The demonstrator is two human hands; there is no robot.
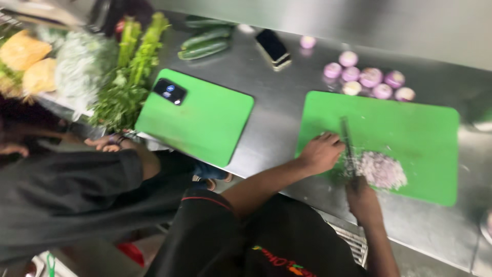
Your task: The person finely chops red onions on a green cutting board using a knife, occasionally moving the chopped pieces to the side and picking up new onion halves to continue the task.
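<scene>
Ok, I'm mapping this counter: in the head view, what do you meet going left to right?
Leafy greens and celery → left green cutting board with a phone → second phone → right green cutting board with chopped onion

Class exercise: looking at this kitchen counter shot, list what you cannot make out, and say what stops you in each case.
Head view:
- Knife: motion blur smears the blade; its handle is hidden inside the right hand.
- Left hand fingertips: blurred against the chopped onion pile.
- Vegetables at top left: blurred and cut by the frame edge.
- Object at right edge: cut off.
</scene>
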